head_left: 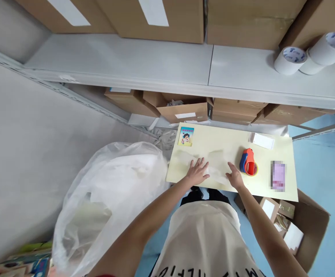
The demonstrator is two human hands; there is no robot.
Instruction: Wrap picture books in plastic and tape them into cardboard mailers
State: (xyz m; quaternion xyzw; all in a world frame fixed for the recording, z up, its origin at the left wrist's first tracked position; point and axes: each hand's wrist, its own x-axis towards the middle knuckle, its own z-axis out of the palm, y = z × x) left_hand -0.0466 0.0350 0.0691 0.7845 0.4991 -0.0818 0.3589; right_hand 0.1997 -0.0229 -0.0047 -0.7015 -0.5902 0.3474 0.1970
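My left hand [198, 172] lies palm down with its fingers spread on a thin, whitish see-through sheet [218, 163] on the pale yellow tabletop [213, 135]. At the sheet's right side my right hand [234, 177] touches down with its index finger stretched out and thumb apart; its other fingers are partly hidden. Just right of that hand stands a red and blue tape dispenser [246, 159] with a roll of tape. A small booklet with a colourful cover [186, 136] rests at the table's far left corner.
White labels [263, 141] and a blurred purple object [278, 176] lie at the table's right. A big clear plastic bag [112, 192] bulges on the left. An open carton with small boxes [314, 227] stands lower right. Shelves with cartons [167, 19] and tape rolls [290, 60] rise ahead.
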